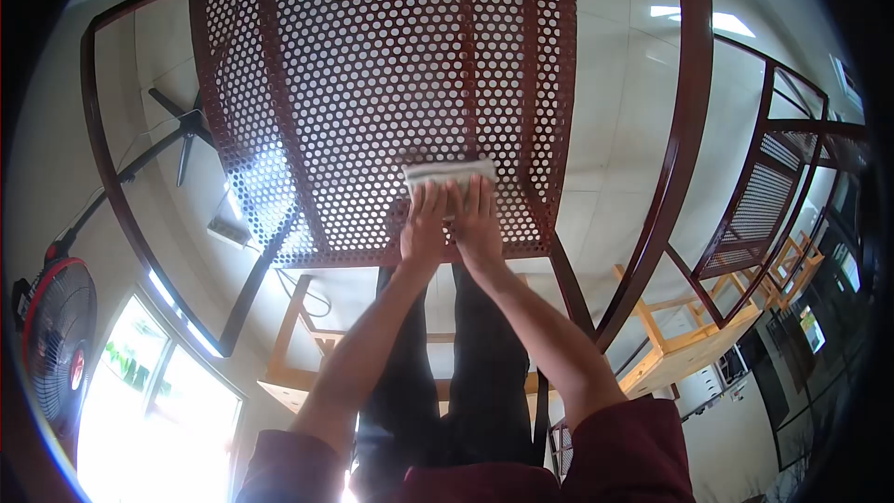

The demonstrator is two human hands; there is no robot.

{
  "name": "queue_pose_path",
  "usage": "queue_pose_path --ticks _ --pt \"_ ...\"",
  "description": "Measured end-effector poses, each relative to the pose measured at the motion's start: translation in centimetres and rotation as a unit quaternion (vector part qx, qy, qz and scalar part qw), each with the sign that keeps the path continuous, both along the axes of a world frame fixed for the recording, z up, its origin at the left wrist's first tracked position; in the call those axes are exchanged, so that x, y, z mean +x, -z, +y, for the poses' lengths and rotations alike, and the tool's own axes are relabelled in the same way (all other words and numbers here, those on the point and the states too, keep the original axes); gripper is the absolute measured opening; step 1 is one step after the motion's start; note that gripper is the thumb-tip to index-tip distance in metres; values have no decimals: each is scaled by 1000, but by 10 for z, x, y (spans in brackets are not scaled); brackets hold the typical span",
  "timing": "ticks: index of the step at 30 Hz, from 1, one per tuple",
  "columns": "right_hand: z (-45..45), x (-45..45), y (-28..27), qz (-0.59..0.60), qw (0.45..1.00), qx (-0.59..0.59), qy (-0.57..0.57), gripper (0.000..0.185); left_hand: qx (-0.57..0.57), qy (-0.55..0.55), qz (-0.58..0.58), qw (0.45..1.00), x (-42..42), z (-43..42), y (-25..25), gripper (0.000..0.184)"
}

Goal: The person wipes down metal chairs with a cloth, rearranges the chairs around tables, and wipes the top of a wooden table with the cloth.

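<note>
A folded pale cloth lies on the dark red perforated metal seat, near its edge closest to me. My left hand presses on the cloth's left part, fingers together over it. Beside it, almost touching, my right hand holds down the right part in the same way. Both thumbs and the cloth's underside are hard to make out. Floor tiles show through the seat's round holes.
Curved dark red metal frames rise on both sides of the seat. A standing fan is at the far left, near a bright window. Wooden furniture and another perforated metal chair stand to the right.
</note>
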State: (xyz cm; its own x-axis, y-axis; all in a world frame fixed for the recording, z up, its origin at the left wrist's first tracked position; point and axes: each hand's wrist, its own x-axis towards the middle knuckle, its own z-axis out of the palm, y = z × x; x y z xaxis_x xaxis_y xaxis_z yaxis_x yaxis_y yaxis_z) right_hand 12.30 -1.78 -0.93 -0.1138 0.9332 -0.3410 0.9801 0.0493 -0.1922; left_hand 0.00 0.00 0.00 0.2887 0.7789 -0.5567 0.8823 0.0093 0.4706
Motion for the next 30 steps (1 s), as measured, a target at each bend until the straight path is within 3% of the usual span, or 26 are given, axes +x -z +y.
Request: queue_pose_path --ticks 2,6,13,16,19,20,23,26,28,29,30 --pt "-28 -5 -6 12 1000 -24 5 62 -20 -45 -17 999 -2 -31 -4 64" --pt "-103 -4 -24 0 997 -79 -10 60 -115 -48 -5 992 -1 -92 -32 69" --pt "-150 6 -46 58 985 -161 -1 61 -236 25 32 971 -5 -116 -41 64" --pt "-144 14 -63 150 927 -339 53 53 -315 19 23 949 -4 -111 -55 51" --pt "-89 27 -87 144 815 -544 136 40 -424 52 71 902 0 -97 -59 47" --pt "-133 34 -39 178 822 -534 81 33 -391 74 25 917 -6 -98 -50 55" --pt "-46 49 -35 126 810 -571 -53 26 -384 128 -74 912 -11 -63 -23 54" --pt "93 68 -73 117 827 -550 2 26 -374 167 -59 910 5 49 -35 37" --pt "156 85 -57 107 849 -518 -1 25 -288 72 -73 952 14 124 -45 36" --pt "193 96 -59 106 868 -485 -11 27 -164 97 -125 974 12 151 -28 39" --pt "239 103 -79 113 878 -460 65 27 -257 48 -78 962 29 208 -49 45"
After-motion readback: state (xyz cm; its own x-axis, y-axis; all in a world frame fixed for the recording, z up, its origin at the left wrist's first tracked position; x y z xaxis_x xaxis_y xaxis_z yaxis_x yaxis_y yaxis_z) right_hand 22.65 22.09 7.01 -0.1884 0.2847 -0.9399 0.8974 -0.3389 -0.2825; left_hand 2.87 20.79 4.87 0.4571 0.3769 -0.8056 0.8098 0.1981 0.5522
